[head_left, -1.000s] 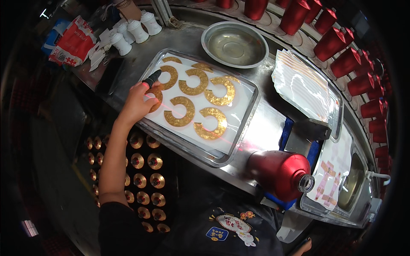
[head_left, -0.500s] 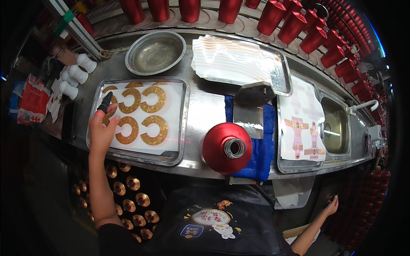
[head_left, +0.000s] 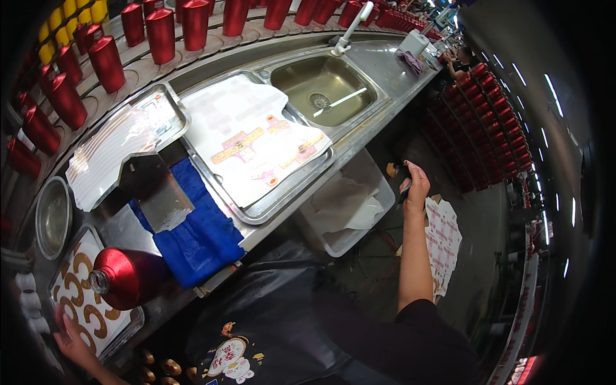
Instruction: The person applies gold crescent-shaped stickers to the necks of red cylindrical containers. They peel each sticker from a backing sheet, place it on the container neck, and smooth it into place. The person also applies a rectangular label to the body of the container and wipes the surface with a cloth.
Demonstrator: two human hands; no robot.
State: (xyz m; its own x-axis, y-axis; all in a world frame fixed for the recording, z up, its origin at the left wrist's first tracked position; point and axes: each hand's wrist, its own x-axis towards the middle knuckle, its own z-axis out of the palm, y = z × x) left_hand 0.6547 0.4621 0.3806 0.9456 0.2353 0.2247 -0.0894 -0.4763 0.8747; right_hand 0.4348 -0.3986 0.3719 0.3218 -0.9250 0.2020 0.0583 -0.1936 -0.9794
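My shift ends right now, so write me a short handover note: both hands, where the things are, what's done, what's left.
Left hand: resting at the near edge of the tray of gold rings; grip unclear.
Right hand: out to the side over the floor, closed on a small dark object.
Red bottle lies on its side by the blue cloth.
Done: rings laid out on the tray.
Left: the bottle carries no ring or sticker that I can see.

— What's along the back of the worktop?
— Rows of red canisters, a few yellow ones at the far left.
— And the middle?
— A blue cloth beneath a metal scraper, beside a sink with a white tap.
— Lower down?
— A white bin.
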